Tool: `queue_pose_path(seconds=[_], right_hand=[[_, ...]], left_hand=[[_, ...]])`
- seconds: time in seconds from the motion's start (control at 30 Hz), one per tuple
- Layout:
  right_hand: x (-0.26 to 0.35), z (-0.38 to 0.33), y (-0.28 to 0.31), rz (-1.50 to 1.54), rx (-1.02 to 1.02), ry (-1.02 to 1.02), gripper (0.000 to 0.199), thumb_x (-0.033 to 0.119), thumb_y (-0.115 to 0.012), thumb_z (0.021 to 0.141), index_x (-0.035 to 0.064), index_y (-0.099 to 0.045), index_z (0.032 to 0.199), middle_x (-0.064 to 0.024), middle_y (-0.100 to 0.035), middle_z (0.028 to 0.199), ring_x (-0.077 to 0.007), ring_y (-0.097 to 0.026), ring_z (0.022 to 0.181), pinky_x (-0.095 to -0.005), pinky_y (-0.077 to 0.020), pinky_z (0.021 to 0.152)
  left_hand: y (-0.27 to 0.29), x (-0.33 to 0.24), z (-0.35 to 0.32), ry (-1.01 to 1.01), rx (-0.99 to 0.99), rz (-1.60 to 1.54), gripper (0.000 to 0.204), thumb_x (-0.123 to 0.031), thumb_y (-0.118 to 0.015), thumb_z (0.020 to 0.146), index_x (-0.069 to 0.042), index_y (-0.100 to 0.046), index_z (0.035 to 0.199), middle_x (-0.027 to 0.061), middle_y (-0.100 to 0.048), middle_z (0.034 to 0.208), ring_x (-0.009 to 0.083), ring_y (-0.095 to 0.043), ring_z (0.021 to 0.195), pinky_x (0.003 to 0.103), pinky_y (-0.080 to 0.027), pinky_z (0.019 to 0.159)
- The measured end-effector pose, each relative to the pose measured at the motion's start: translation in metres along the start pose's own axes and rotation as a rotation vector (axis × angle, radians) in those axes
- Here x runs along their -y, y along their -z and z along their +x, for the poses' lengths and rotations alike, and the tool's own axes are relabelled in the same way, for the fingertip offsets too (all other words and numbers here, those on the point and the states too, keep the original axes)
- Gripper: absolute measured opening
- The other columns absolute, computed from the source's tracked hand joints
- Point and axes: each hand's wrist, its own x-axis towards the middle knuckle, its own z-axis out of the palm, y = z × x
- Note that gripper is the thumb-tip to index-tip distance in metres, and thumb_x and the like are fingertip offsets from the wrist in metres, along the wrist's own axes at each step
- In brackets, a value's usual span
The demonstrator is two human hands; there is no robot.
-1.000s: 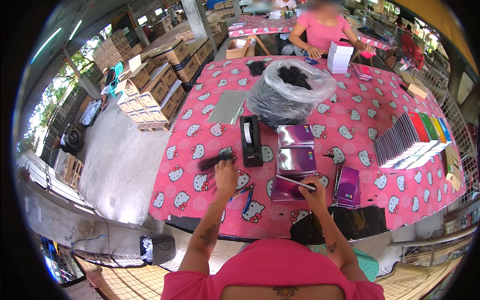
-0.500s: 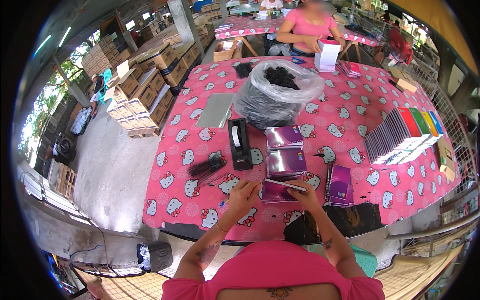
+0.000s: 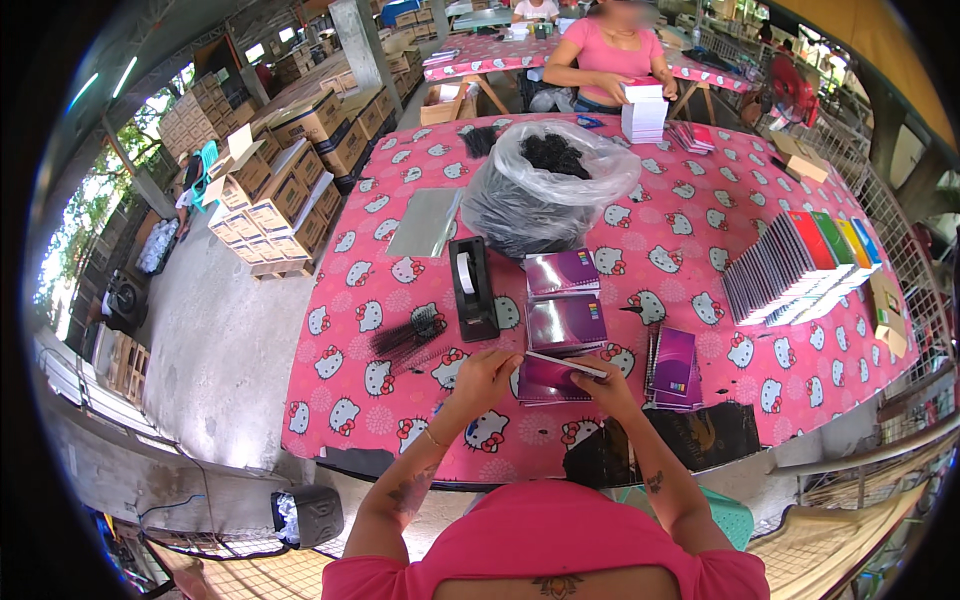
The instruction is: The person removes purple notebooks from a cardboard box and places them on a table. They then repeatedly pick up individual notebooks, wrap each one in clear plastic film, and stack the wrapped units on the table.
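Note:
A small notebook (image 3: 566,364) is tipped up on edge in my right hand (image 3: 608,388), its pale page edge showing. My left hand (image 3: 482,384) is closed in a pinch at the notebook's left end; what its fingertips grip is too small to make out. Right below lies a purple notebook (image 3: 550,384) on the table. Beyond my hands are two piles of purple spiral notebooks (image 3: 564,322). More purple notebooks (image 3: 676,364) lie to the right of my right hand. Loose black spiral coils (image 3: 408,338) and a black tape dispenser (image 3: 472,290) are on the left.
A clear plastic bag (image 3: 540,195) full of black coils stands mid-table, beside clear plastic sheets (image 3: 424,222). Stacked notebooks with coloured covers (image 3: 800,262) are at right. Across the table, a person in pink (image 3: 612,55) handles a white stack (image 3: 643,120). Cartons (image 3: 275,205) fill the left background.
The view has shifted slightly, moving the table a little to the left in the picture. My hands stay at the same notebook, with only a slight change in my left fingers.

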Motion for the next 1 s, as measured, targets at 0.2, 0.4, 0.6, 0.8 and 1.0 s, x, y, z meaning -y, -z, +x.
queue_pose_path(seconds=[0.2,0.4,0.6,0.8,1.0], right_hand=[[0.001,-0.002,0.001,-0.005,0.013,-0.024,0.031,0.004,-0.068,0.092,0.0042,-0.069,0.123,0.0005,-0.070,0.105,-0.0052,-0.058,0.092,-0.0212,-0.0466,0.082],[0.009,-0.002,0.001,0.005,0.028,-0.065,0.031,0.005,-0.067,0.093,0.0048,-0.068,0.125,-0.0004,-0.071,0.106,-0.0052,-0.058,0.093,-0.0207,-0.0472,0.083],[0.023,-0.006,-0.008,-0.023,-0.018,-0.056,0.031,0.006,-0.067,0.093,0.0028,-0.067,0.125,0.0004,-0.070,0.102,-0.0056,-0.058,0.090,-0.0212,-0.0478,0.081],[0.026,-0.010,-0.001,0.043,-0.020,-0.059,0.032,0.004,-0.068,0.093,0.0013,-0.067,0.124,0.0012,-0.069,0.106,-0.0060,-0.058,0.093,-0.0228,-0.0474,0.083],[0.031,-0.010,0.007,0.037,0.018,-0.047,0.032,0.007,-0.068,0.093,0.0024,-0.067,0.125,0.0014,-0.068,0.101,-0.0049,-0.055,0.088,-0.0221,-0.0457,0.079]], left_hand=[[0.006,0.001,0.013,0.001,0.115,-0.022,0.018,-0.020,-0.066,0.094,-0.005,-0.067,0.102,0.0099,-0.060,0.078,0.0287,-0.059,0.063,0.037,-0.047,0.057],[0.014,0.006,0.027,-0.058,0.371,-0.015,0.025,-0.027,-0.066,0.093,-0.009,-0.062,0.111,0.0095,-0.061,0.100,0.0309,-0.061,0.086,0.042,-0.048,0.076],[0.005,-0.023,0.036,-0.287,0.129,0.334,0.032,-0.031,-0.067,0.091,-0.011,-0.061,0.116,0.0103,-0.059,0.110,0.0309,-0.059,0.097,0.042,-0.046,0.081],[0.020,-0.006,0.040,-0.182,0.273,0.053,0.034,-0.028,-0.070,0.090,-0.008,-0.063,0.116,0.0108,-0.061,0.104,0.0267,-0.059,0.088,0.039,-0.047,0.077],[0.019,0.011,0.043,0.228,0.611,-0.363,0.029,-0.032,-0.060,0.100,-0.004,-0.063,0.103,0.0044,-0.057,0.069,0.0143,-0.055,0.061,0.029,-0.043,0.057]])
